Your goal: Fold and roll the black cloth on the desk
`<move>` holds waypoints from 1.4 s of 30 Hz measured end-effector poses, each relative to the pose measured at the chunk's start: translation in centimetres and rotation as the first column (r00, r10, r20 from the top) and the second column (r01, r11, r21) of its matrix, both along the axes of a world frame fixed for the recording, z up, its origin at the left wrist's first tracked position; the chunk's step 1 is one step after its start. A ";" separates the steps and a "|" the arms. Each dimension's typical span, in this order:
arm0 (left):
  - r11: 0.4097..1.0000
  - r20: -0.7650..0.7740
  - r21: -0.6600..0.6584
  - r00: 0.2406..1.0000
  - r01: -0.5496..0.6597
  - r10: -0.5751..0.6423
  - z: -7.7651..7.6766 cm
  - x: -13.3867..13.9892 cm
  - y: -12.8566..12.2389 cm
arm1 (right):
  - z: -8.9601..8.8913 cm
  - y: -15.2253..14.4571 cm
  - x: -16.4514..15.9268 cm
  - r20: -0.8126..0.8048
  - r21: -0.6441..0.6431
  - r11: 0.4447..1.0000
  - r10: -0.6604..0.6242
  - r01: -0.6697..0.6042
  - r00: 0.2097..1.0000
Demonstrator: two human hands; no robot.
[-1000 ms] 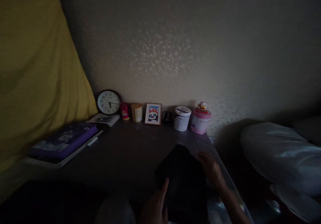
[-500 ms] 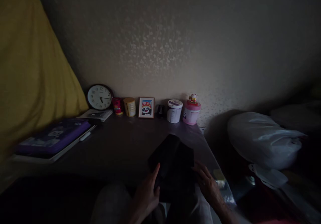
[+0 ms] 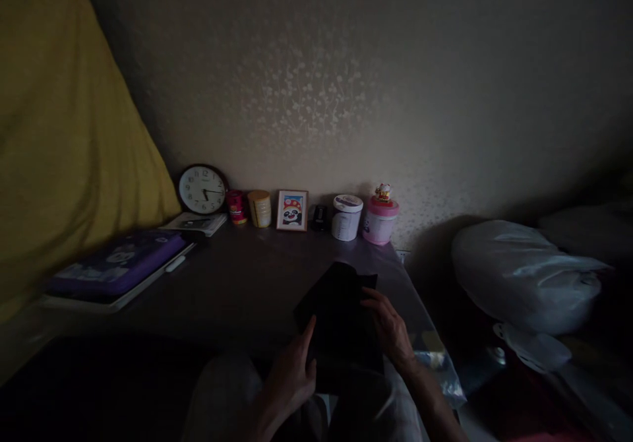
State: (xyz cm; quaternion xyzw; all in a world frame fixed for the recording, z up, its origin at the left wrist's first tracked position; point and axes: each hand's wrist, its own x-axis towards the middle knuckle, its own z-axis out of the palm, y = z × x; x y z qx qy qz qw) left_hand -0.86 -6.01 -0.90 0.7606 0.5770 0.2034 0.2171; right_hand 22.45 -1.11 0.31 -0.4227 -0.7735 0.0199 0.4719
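A piece of black cloth (image 3: 341, 323) lies over the table's front edge, above my knees; its folds are hard to make out in the dim light. At its lower left side is my left hand (image 3: 291, 376), index finger stretched along the cloth and thumb below, holding that side; the other fingers are hidden. My right hand (image 3: 390, 330) reaches in from the right, its bent fingers closed on the cloth's upper right part, near a raised corner.
Along the wall stand a clock (image 3: 202, 189), a red can (image 3: 237, 207), a yellow can (image 3: 260, 208), a framed panda picture (image 3: 292, 210), a white tub (image 3: 347, 218) and a pink tub (image 3: 380, 222) topped by a figurine. A purple case (image 3: 119, 262) lies left; a white bag (image 3: 524, 274) sits right.
My right hand has moved up and left along the cloth's right side to its upper part, and that side now lies differently. My left hand has stayed nearly in place. The view has shifted slightly.
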 end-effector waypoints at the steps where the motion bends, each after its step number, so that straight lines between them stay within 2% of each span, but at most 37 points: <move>1: 1.000 -0.013 -0.001 1.000 -0.004 0.004 0.1 0.0 0.0 | 0.5 0.4 -0.6 -0.001 0.004 1.000 0.011 -0.011 1.000; 5: 1.000 -0.042 0.019 0.999 0.006 -0.005 0.0 0.0 -0.1 | 2.4 2.1 -3.1 0.015 0.027 0.999 0.034 -0.034 0.999; 9: 0.997 -0.042 0.070 0.998 0.040 -0.037 -0.2 -0.1 -0.2 | 3.3 3.7 -5.5 0.066 0.055 0.996 0.061 -0.065 0.996; 18: 0.993 -0.129 0.088 0.990 0.074 -0.062 -0.8 -0.2 -0.2 | 1.7 6.8 -8.5 0.236 0.051 0.997 0.051 -0.064 0.971; 22: 0.997 -0.115 0.061 0.993 0.038 -0.031 -0.9 -0.1 -0.3 | 1.2 7.5 -8.8 0.306 0.053 0.996 0.047 -0.067 0.951; 26: 0.997 -0.060 0.075 0.998 0.019 -0.015 -0.4 0.2 -0.7 | 1.3 7.8 -9.1 0.351 0.030 0.998 0.045 -0.059 0.935; 32: 0.998 -0.187 0.040 0.981 0.054 -0.045 0.3 0.4 -0.7 | 1.6 7.9 -9.4 0.405 0.021 0.996 0.072 -0.089 0.911; 38: 0.999 -0.189 0.013 0.981 0.041 -0.038 0.2 0.7 -0.5 | 1.8 8.2 -9.4 0.460 0.014 0.993 0.094 -0.113 0.883; 42: 0.999 -0.219 -0.034 0.976 0.003 -0.011 -0.2 0.9 -0.5 | 2.0 7.8 -9.4 0.404 0.001 0.991 0.125 -0.137 0.906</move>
